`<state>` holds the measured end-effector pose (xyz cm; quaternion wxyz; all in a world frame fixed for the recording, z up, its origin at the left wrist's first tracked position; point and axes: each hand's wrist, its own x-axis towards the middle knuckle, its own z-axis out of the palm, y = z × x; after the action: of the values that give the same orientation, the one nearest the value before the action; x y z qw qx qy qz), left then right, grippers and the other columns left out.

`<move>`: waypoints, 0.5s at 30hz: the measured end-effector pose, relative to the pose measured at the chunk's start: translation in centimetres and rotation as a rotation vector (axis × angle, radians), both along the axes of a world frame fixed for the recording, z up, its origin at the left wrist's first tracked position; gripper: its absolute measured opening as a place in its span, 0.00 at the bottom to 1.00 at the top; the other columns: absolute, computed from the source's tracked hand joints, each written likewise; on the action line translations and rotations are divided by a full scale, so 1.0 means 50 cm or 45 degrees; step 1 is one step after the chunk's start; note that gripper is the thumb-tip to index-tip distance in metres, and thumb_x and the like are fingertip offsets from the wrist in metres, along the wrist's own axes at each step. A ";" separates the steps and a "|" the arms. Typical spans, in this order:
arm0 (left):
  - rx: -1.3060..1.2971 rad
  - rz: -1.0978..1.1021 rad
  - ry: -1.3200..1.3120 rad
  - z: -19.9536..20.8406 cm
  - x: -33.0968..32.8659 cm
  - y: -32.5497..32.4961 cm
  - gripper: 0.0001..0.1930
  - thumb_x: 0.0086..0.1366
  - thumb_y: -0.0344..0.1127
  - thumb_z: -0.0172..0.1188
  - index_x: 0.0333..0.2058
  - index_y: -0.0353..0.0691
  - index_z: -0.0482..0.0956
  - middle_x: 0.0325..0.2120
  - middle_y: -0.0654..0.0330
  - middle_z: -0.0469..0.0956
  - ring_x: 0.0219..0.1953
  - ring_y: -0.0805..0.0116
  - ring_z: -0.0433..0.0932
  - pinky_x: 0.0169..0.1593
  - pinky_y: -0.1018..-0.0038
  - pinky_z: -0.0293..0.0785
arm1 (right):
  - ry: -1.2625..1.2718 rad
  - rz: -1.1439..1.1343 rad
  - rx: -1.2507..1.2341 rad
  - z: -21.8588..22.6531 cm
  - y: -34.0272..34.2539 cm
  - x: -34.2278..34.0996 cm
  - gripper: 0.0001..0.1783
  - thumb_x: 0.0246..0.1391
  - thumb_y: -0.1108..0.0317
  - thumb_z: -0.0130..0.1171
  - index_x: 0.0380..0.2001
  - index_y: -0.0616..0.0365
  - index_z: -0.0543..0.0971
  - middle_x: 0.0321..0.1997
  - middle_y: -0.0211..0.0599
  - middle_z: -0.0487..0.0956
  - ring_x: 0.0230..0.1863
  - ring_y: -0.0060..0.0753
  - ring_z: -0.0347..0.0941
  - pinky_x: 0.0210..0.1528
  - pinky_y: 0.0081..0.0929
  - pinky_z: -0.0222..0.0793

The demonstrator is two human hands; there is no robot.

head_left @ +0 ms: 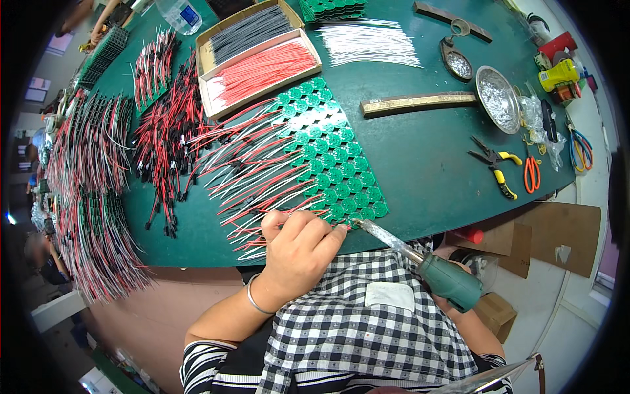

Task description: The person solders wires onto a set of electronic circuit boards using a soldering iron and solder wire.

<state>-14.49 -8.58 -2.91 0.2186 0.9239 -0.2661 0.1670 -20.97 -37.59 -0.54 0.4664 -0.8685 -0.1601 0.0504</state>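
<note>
A panel of small round green circuit boards (331, 161) lies on the table, with red, white and black wires (262, 174) fanning out from its left side. At the panel's near edge my left hand (298, 249) is closed, thumb and forefinger pinching a thin wire whose end is mostly hidden. My right hand (446, 306) is largely covered by the green handle of a soldering iron (449, 282), which it grips. The iron's tip meets the near edge of the panel, just right of my left fingertips.
A cardboard box (205, 77) holds black and red wires; white wires (371, 43) lie beside it. Wired boards and red-black cables (172, 131) fill the left. Rightward are a metal dish (497, 98) on a bar, a small solder cup (457, 64), yellow-handled pliers (495, 164) and scissors (580, 148).
</note>
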 end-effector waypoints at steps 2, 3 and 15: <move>0.006 0.003 0.005 0.001 0.000 -0.001 0.08 0.53 0.34 0.60 0.33 0.47 0.82 0.25 0.72 0.71 0.32 0.74 0.72 0.46 0.65 0.53 | 0.043 -0.023 0.038 -0.009 -0.008 -0.008 0.13 0.51 0.68 0.62 0.40 0.60 0.81 0.41 0.42 0.82 0.40 0.39 0.80 0.42 0.30 0.75; 0.013 0.009 0.009 0.001 0.000 -0.001 0.08 0.52 0.34 0.60 0.33 0.47 0.82 0.25 0.72 0.71 0.32 0.74 0.72 0.46 0.65 0.53 | 0.043 -0.023 0.038 -0.013 -0.011 -0.008 0.13 0.51 0.68 0.62 0.40 0.60 0.81 0.41 0.42 0.82 0.40 0.39 0.80 0.42 0.30 0.75; 0.039 0.017 0.031 0.005 -0.001 -0.002 0.08 0.53 0.34 0.61 0.33 0.47 0.82 0.25 0.72 0.71 0.33 0.74 0.72 0.46 0.65 0.54 | -0.018 -0.010 -0.094 -0.029 -0.019 -0.017 0.14 0.50 0.64 0.62 0.39 0.58 0.81 0.40 0.40 0.81 0.41 0.42 0.79 0.44 0.33 0.74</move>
<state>-14.56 -8.68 -2.65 0.2065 0.9309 -0.2596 0.1530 -21.81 -38.56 -1.98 0.4331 -0.8861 -0.1580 0.0482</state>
